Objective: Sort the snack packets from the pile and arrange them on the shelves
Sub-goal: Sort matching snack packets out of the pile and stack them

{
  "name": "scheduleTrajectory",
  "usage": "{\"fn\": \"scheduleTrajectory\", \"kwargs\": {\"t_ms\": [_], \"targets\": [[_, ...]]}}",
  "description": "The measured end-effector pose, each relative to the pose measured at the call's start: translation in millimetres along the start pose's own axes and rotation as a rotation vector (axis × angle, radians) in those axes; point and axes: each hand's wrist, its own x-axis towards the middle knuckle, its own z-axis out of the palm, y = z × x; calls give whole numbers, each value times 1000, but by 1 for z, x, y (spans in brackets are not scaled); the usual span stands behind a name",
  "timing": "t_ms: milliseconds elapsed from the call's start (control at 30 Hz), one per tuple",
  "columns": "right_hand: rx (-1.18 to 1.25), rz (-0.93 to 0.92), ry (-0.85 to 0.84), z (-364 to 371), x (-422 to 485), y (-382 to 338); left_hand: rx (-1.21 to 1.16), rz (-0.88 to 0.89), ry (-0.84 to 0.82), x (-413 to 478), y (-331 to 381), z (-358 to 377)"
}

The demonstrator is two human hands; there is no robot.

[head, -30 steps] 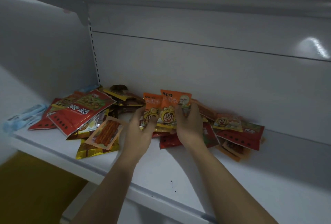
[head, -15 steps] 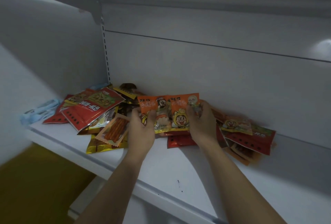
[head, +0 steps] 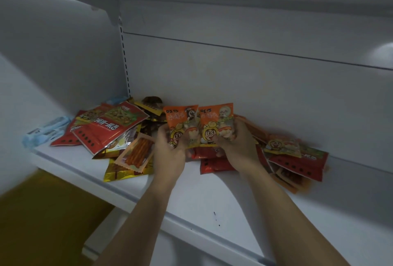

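Now the left orange packet [head: 181, 123] and the right orange packet [head: 217, 121] stand edge to edge with their tops level, whereas a second ago the left one sat lower and partly overlapped by its twin; from where I stand that looks like a matched pair being squared up, so one kind is coming out of the pile [head: 131, 155] while the rest lies unsorted. The left hand [head: 170, 155] has its fingers curled round the lower part of the left packet; the right hand [head: 238, 148] grips the right packet likewise. Both packets are held to the right of the large red packet [head: 110, 127], lifted clear above the heap on the shelf [head: 202, 197]. Each stands upright; its long axis runs top to bottom, top seam up, printed face toward the person, the left one leaning slightly away from its twin. A third orange packet [head: 282, 145] lies flat much farther right of the large red packet, beyond the right hand.
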Motion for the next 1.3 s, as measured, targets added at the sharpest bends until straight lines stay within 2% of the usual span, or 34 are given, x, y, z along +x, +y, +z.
{"fn": "scheduleTrajectory", "kwargs": {"t_ms": [133,300,400,533,667,767,933,1067,1300], "targets": [[15,-58,79,-8,-2,-8,-73,-31,1,-4,9,3],[37,-64,158,-32,-20,-31,-115,-8,-85,-21,34,11],[67,-79,201,-58,-42,-34,-119,8,-115,-38,47,22],[63,-95,350,-111,-78,-32,-161,17,-211,-72,67,55],[82,-92,490,-178,-122,-29,-222,-2,-349,-121,86,101],[42,-60,557,-229,-165,-22,-192,18,-468,-164,97,139],[-39,26,761,-304,-246,-10,-141,-10,-669,-242,106,194],[44,102,874,-349,-305,-1,-140,-22,-769,-309,111,228],[115,107,1049,-414,-394,2,-113,-40,-899,-411,125,267]]}}
